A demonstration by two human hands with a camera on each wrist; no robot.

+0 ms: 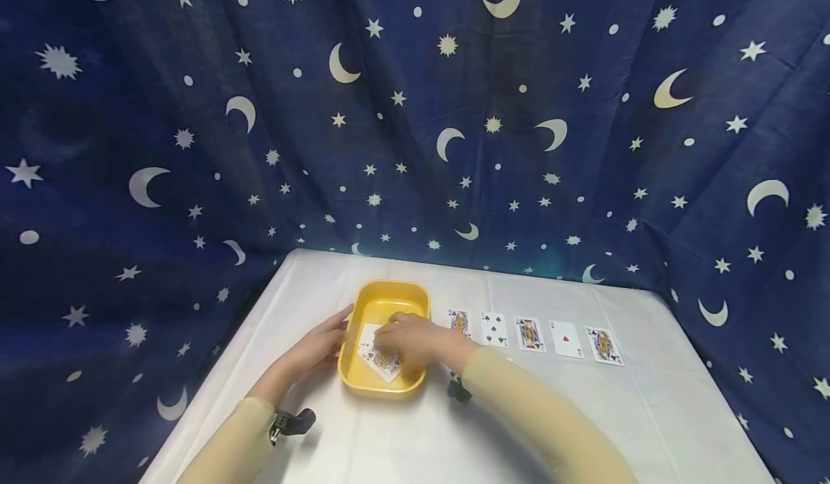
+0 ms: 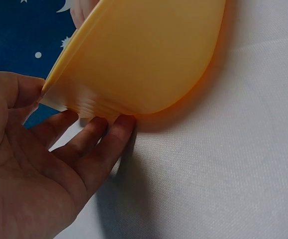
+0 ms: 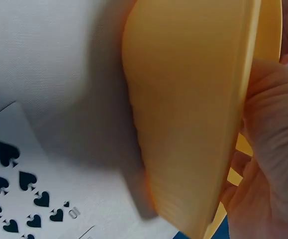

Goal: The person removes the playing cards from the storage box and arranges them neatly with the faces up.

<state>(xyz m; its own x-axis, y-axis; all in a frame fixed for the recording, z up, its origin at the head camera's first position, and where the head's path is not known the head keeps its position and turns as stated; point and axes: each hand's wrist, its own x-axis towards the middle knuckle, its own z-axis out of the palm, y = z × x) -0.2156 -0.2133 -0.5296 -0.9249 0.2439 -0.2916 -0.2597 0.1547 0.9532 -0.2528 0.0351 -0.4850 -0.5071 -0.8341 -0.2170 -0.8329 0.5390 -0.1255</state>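
A yellow plastic tray (image 1: 384,390) stands on the table with overlapping playing cards (image 1: 384,364) inside, one a face card. My left hand (image 1: 319,345) is at the tray's left side. In the left wrist view its thumb reaches the rim and its extended fingers touch the lower outer wall. My right hand (image 1: 411,338) reaches over the tray's right rim and down onto the cards. Its fingers bend in the right wrist view, but the fingertips are hidden, so I cannot tell whether they grip a card.
A row of face-up playing cards (image 1: 530,333) lies right of the tray, with an ace of hearts (image 1: 567,339) among them. A ten of spades (image 3: 27,181) lies beside the tray, mostly hidden under my right wrist from above. A dark starry cloth (image 1: 415,145) hangs behind the white-covered table (image 1: 648,412).
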